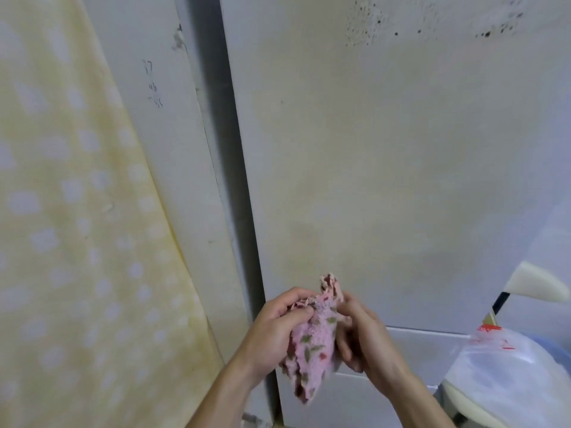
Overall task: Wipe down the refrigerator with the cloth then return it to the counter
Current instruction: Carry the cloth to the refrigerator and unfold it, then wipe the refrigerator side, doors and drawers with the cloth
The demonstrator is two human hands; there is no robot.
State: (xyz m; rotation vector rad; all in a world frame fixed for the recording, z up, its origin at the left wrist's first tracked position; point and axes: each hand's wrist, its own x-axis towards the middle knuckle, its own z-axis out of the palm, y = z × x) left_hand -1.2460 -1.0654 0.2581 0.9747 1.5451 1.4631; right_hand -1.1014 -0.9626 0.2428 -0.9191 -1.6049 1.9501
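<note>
The pale side panel of the refrigerator (386,156) fills the upper right of the head view, yellowed in patches, with dark specks near its top. In front of its lower part I hold a pink cloth (313,341) with a leaf and flower print, bunched and hanging down. My left hand (278,329) grips its upper left part, thumb over the fabric. My right hand (360,332) grips its right side, fingers curled behind the fabric.
A yellow curtain with white dots (71,227) hangs at the left. A dark gap (228,149) separates the refrigerator from a white wall strip. At the lower right stand a cream-handled tool (534,285) and a round container covered in clear plastic (509,369).
</note>
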